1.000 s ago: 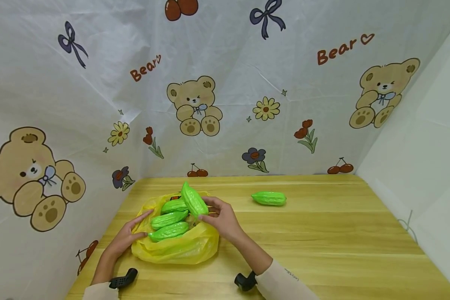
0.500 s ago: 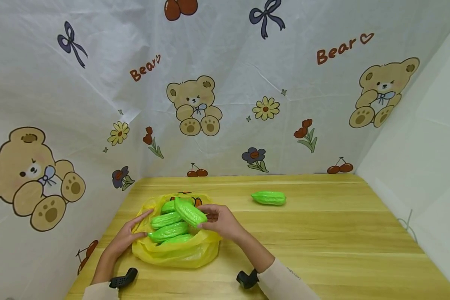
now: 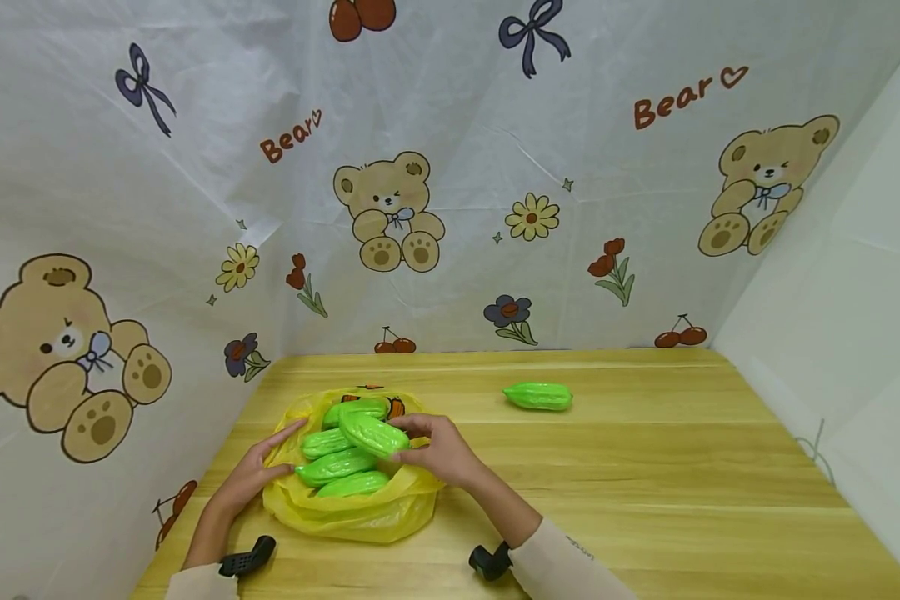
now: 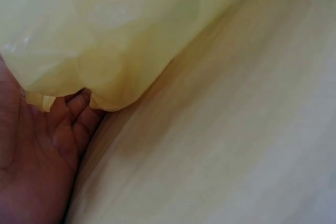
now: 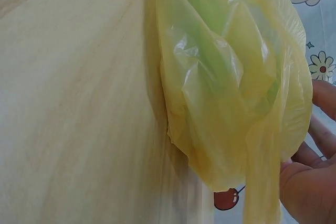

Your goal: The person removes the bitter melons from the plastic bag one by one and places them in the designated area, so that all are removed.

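A yellow plastic bag [image 3: 348, 521] sits with its mouth wide on the left part of the table. Several bright green bitter melons [image 3: 354, 483] lie inside it. My right hand [image 3: 446, 450] pinches another bitter melon [image 3: 375, 434] by its right end over the bag's mouth; it slants down to the right across the others. My left hand [image 3: 249, 479] holds the bag's left rim, thumb and index finger spread apart along it. In the left wrist view, the bag [image 4: 100, 35] hides part of that hand. The right wrist view shows the bag [image 5: 220, 77] blocking the held melon.
One more bitter melon [image 3: 538, 397] lies apart on the wooden table [image 3: 630, 475], toward the back and right of the bag. A white sheet [image 3: 465, 117] printed with bears and flowers hangs behind and to the left. A thin cord [image 3: 817, 450] shows at the right wall.
My right hand has lowered the melon into the bag's mouth, turning it from steep to nearly flat. Another melon has come into sight at the bag's near side. My left hand stays put.
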Action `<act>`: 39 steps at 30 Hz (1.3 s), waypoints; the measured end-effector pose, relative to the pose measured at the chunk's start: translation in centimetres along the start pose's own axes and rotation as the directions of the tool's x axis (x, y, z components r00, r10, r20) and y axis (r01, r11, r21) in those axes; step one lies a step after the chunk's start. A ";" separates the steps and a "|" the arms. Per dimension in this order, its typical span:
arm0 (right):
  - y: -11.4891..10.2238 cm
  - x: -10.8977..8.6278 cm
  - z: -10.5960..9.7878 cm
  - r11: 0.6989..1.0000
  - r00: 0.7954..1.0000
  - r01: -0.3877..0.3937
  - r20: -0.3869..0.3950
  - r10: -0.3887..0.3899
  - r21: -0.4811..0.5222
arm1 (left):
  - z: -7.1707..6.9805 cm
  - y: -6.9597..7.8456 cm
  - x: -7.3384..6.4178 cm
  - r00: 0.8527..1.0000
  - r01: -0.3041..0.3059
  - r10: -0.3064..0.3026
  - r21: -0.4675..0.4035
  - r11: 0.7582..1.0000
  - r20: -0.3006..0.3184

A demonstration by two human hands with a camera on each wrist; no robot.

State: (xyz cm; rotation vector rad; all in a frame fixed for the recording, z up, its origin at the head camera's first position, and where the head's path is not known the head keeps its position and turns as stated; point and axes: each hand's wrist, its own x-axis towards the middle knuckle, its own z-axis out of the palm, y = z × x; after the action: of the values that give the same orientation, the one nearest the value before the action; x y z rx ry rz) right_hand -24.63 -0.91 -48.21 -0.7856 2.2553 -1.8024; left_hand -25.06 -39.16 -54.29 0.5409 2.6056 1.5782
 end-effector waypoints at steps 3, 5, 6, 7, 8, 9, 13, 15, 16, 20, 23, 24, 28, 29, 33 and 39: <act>-0.1 0.0 0.0 0.999 0.999 -0.015 -0.027 0.016 0.032 | 0.0 0.1 0.0 1.000 -0.006 0.006 -0.006 1.000 0.002; -0.2 0.0 -0.1 0.999 0.999 -0.017 -0.038 0.019 0.050 | 0.0 0.1 0.0 1.000 -0.009 0.009 -0.012 1.000 0.000; -0.3 0.0 -0.2 0.998 0.999 -0.017 -0.041 0.019 0.054 | 0.0 0.2 -0.1 1.000 -0.010 0.010 -0.014 1.000 0.000; -0.4 -0.1 -0.2 0.998 0.999 -0.016 -0.042 0.018 0.058 | 0.0 0.2 -0.1 1.000 -0.010 0.010 -0.016 1.000 -0.002; -0.5 -0.1 -0.3 0.998 0.999 -0.016 -0.041 0.018 0.060 | 0.0 0.2 -0.1 1.000 -0.009 0.009 -0.018 1.000 -0.005; -0.6 -0.1 -0.3 0.998 0.999 -0.013 -0.040 0.016 0.061 | 0.0 0.2 -0.2 1.000 -0.012 0.012 -0.018 1.000 -0.004; -0.9 -0.3 -0.5 0.998 0.999 0.000 -0.033 0.002 0.063 | 0.1 0.2 -0.3 1.000 -0.003 0.003 -0.023 1.000 -0.001; -1.1 -0.4 -0.6 0.998 1.000 0.006 -0.030 -0.004 0.063 | 0.1 0.1 -0.3 1.000 -0.001 0.001 -0.022 1.000 0.000; -1.2 -0.4 -0.6 0.998 1.000 0.003 -0.031 -0.001 0.063 | 0.1 0.1 -0.3 1.000 0.005 -0.005 -0.022 1.000 -0.002; -1.3 -0.6 -1.0 0.998 0.999 -0.004 -0.038 0.007 0.065 | 0.1 0.1 -0.2 1.000 -0.003 0.003 -0.017 1.000 0.001; -1.3 -0.7 -1.4 0.998 0.999 -0.001 -0.040 0.003 0.067 | 0.1 0.1 -0.2 1.000 -0.019 0.019 -0.029 0.999 0.003; -1.3 -0.7 -1.6 0.997 0.999 0.004 -0.036 -0.001 0.073 | 0.1 0.1 -0.1 1.000 -0.024 0.024 -0.034 0.999 0.003; -1.4 -1.1 -2.3 0.994 1.000 0.010 -0.016 -0.008 0.106 | 0.1 0.2 -0.1 1.000 -0.028 0.029 -0.039 0.999 0.005; -1.4 -1.3 -2.5 0.994 1.000 0.009 -0.009 -0.008 0.109 | 0.0 0.2 -0.1 1.000 -0.028 0.029 -0.036 0.999 0.007; -1.4 -1.8 -3.6 0.997 1.000 0.013 0.008 -0.013 0.076 | 0.1 0.1 -0.1 1.000 -0.019 0.019 -0.035 0.999 0.008; -1.3 -2.7 -5.5 0.999 1.000 0.024 0.018 -0.024 0.021 | 0.0 0.1 0.0 1.000 -0.018 0.019 -0.040 0.999 0.006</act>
State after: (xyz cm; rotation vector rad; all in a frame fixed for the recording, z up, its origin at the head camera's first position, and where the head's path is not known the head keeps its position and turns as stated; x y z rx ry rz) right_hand -24.26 4.93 -46.08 -0.8260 2.2215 -1.8185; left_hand -24.98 -39.08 -54.21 0.5677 2.5662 1.6275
